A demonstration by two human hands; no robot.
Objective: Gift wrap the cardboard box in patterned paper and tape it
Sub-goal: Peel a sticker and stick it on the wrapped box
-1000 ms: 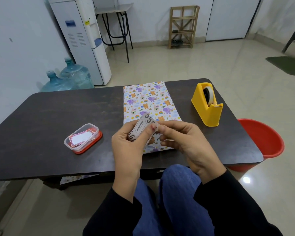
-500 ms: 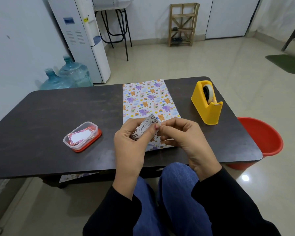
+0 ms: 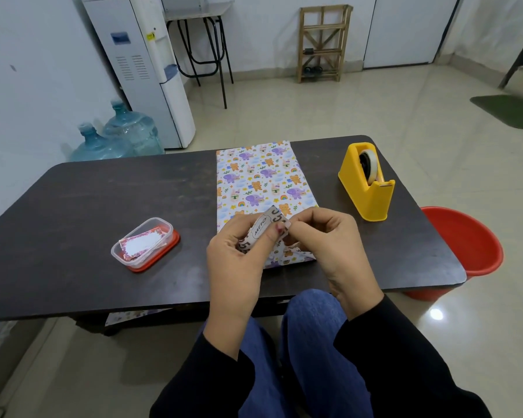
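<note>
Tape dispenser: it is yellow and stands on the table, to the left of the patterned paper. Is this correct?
Not quite: the side is wrong. The head view shows the yellow tape dispenser standing on the table to the right of the patterned paper, not to the left.
</note>
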